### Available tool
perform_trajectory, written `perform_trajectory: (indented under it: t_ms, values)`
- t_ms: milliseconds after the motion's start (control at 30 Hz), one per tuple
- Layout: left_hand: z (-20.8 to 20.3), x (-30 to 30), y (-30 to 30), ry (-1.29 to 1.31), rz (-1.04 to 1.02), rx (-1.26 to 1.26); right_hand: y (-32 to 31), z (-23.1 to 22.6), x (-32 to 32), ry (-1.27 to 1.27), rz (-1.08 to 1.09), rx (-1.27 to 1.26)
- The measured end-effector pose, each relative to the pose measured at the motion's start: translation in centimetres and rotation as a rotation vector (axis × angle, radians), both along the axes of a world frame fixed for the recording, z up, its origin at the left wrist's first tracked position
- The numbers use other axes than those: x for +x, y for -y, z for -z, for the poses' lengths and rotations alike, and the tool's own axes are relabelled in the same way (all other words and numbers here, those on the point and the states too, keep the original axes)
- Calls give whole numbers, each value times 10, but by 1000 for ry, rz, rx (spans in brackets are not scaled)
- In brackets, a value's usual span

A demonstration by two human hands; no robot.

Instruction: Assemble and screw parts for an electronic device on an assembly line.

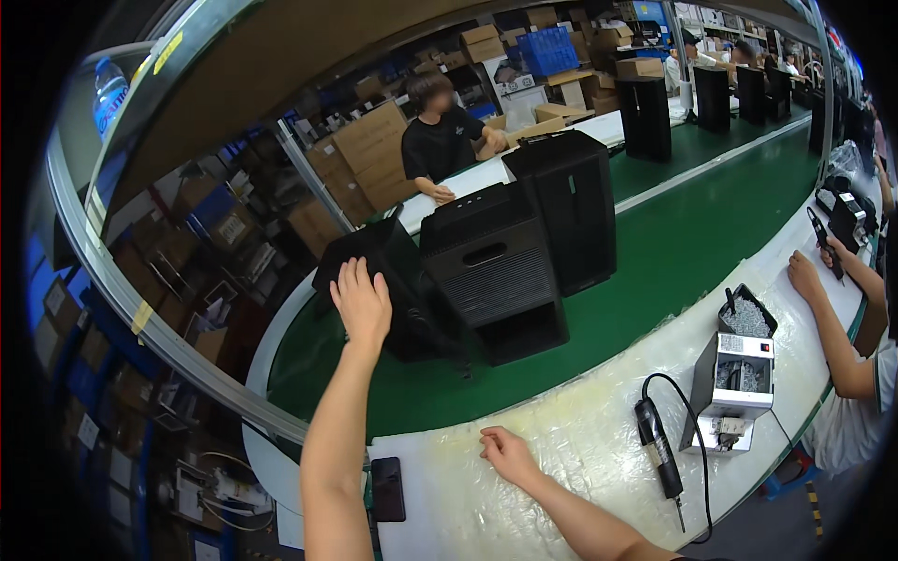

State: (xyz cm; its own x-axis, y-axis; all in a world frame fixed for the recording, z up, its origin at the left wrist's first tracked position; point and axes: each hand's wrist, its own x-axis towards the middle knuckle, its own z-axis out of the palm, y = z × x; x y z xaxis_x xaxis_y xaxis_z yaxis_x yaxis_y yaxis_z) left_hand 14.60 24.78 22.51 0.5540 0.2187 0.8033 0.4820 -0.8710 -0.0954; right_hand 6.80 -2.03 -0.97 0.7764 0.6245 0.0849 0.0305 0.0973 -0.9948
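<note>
My left hand point(361, 301) reaches forward and lies with fingers stretched out on the top of a tall black appliance housing point(398, 313) at the left of the green belt. Beside that housing stands a second black unit point(491, 271) with a slatted front and an oval handle slot. A taller black unit point(569, 215) is just behind it to the right. Above the white plastic-covered worktop, my right hand point(510, 455) has its fingers curled in, with nothing seen in them. A dark phone point(387, 489) lies between my two forearms.
A corded electric screwdriver point(659, 449) lies right of my right hand, by a screw feeder point(734, 388) and a black screw tray point(746, 313). A co-worker point(444, 136) sits across the belt point(645, 252). Another person's arms point(828, 327) work at right. A metal post point(196, 365) stands left.
</note>
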Motion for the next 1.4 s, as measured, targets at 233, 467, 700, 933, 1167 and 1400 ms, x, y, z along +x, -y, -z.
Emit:
perform_trajectory:
  t_ms: [233,467,700,933,1167,1400]
  values:
    - [13,-103,45,99,163,-102,-1,2,0,-56,29,16]
    - [-11,-111,71,-87,314,-46,-3,6,6,-170,5,95]
    - [20,-164,80,72,260,-177,6,5,18,-385,-158,213]
    - [-42,-241,91,383,158,-685,1,15,26,-444,-64,358]
    - [-73,-305,160,720,224,-942,7,38,58,-258,118,504]
    - [-6,-376,153,720,500,-1577,139,-62,81,-306,324,437]
